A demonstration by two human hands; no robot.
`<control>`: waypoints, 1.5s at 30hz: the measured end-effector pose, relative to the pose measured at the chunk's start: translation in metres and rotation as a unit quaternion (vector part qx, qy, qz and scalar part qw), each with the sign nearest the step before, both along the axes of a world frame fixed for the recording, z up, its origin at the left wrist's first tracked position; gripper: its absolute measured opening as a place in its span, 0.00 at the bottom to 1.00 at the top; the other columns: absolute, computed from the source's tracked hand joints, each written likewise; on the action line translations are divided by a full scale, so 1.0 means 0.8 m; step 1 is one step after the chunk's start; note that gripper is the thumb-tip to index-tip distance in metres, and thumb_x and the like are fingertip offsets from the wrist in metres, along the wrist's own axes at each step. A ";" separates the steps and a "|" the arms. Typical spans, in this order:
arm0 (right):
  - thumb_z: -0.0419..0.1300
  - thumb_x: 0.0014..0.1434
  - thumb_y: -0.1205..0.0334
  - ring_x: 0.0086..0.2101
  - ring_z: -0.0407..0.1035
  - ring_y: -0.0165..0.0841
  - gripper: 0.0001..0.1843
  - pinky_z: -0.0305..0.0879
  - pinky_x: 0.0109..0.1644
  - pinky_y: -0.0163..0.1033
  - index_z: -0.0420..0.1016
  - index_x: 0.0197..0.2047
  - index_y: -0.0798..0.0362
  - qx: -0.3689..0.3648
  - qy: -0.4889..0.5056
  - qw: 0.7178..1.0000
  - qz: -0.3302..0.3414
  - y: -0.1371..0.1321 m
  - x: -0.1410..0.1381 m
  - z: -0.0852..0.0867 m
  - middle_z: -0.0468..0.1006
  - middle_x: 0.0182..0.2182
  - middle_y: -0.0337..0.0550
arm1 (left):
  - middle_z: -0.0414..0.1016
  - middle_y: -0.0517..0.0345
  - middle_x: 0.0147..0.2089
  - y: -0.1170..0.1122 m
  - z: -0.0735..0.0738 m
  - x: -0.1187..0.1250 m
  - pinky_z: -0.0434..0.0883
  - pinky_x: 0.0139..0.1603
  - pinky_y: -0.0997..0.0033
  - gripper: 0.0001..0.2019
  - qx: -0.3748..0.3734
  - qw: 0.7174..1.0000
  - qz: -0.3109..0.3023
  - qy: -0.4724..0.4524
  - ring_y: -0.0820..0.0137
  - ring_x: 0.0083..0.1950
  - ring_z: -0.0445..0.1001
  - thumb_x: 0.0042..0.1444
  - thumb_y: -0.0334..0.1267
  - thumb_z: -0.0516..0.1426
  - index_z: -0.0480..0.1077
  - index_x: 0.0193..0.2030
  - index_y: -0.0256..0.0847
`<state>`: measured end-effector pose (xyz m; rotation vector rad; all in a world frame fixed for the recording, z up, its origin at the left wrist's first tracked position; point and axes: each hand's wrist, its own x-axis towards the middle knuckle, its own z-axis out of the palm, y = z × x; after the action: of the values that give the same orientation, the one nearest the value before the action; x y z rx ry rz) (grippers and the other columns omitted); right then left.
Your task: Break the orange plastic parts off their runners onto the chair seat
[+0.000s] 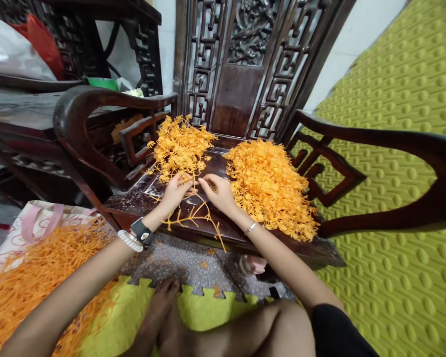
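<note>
At frame centre, the left hand and right hand pinch a thin orange branched sprig, fingers clamped on it, over the dark chair seat. Orange heaps lie upper left and right.

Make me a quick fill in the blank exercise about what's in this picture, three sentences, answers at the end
1. Both hands, the left hand and the right hand, hold one orange branched piece over the seat of a wooden ____.
2. The black watch is on the ____ wrist.
3. The foam floor mat is ____ in colour.

Answers: chair; left; green
</note>
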<state>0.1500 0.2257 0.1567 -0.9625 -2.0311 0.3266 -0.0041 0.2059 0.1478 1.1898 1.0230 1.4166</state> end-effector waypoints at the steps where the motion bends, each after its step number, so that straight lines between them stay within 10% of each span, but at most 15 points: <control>1: 0.53 0.62 0.51 0.24 0.63 0.28 0.15 0.59 0.31 0.35 0.72 0.39 0.55 0.002 0.001 1.000 -0.016 0.008 0.003 -0.001 0.73 0.28 0.40 | 0.72 0.61 0.29 0.006 -0.003 0.006 0.69 0.29 0.77 0.12 -0.011 1.000 0.006 -0.014 0.76 0.27 0.72 0.46 0.40 0.60 0.62 0.34 0.40; 6: 0.46 0.66 0.56 0.33 0.69 0.32 0.24 0.63 0.40 0.38 0.53 0.63 0.53 0.023 -0.088 0.996 0.011 0.014 0.006 -0.009 0.73 0.48 0.49 | 0.67 0.65 0.23 0.009 -0.020 0.035 0.68 0.27 0.78 0.10 -0.046 0.998 -0.009 -0.051 0.78 0.23 0.67 0.42 0.37 0.58 0.63 0.30 0.39; 17: 0.43 0.68 0.58 0.29 0.62 0.29 0.15 0.53 0.37 0.35 0.62 0.32 0.53 0.095 -0.155 0.981 0.069 0.029 0.002 0.006 0.69 0.28 0.38 | 0.61 0.65 0.21 0.000 -0.020 0.035 0.65 0.26 0.76 0.12 -0.037 0.995 -0.007 -0.088 0.76 0.23 0.61 0.45 0.45 0.56 0.60 0.22 0.40; 24: 0.45 0.67 0.53 0.20 0.54 0.25 0.20 0.52 0.28 0.34 0.60 0.26 0.52 -0.101 -0.027 0.978 0.179 0.030 0.016 0.005 0.58 0.17 0.31 | 0.62 0.63 0.19 -0.002 -0.019 0.035 0.64 0.28 0.76 0.19 -0.022 0.997 -0.028 -0.075 0.77 0.22 0.61 0.51 0.50 0.57 0.62 0.19 0.38; 30: 0.51 0.63 0.52 0.22 0.60 0.24 0.14 0.60 0.30 0.33 0.62 0.31 0.52 -0.291 0.097 0.905 0.296 0.031 0.009 0.004 0.66 0.23 0.33 | 0.68 0.61 0.25 0.001 -0.020 0.030 0.66 0.31 0.76 0.12 -0.017 0.994 -0.030 -0.106 0.75 0.27 0.66 0.51 0.44 0.57 0.68 0.25 0.37; 38: 0.58 0.59 0.57 0.29 0.67 0.25 0.09 0.65 0.36 0.34 0.68 0.36 0.55 -0.348 0.060 0.866 0.354 0.027 0.020 0.022 0.73 0.31 0.40 | 0.64 0.63 0.20 -0.006 -0.012 0.028 0.61 0.25 0.78 0.16 -0.017 0.990 -0.069 -0.122 0.78 0.22 0.61 0.50 0.47 0.60 0.68 0.24 0.36; 45: 0.60 0.54 0.58 0.26 0.66 0.26 0.09 0.64 0.35 0.36 0.68 0.35 0.54 -0.307 0.010 0.909 0.283 0.030 0.025 0.021 0.74 0.28 0.38 | 0.61 0.66 0.19 -0.002 -0.018 0.029 0.60 0.25 0.77 0.16 -0.016 0.990 -0.050 -0.134 0.79 0.21 0.59 0.47 0.48 0.62 0.68 0.25 0.35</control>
<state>0.1701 0.2498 0.1733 -0.6779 -2.1976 1.3449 0.0188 0.2045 0.1332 0.9816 0.7852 1.4313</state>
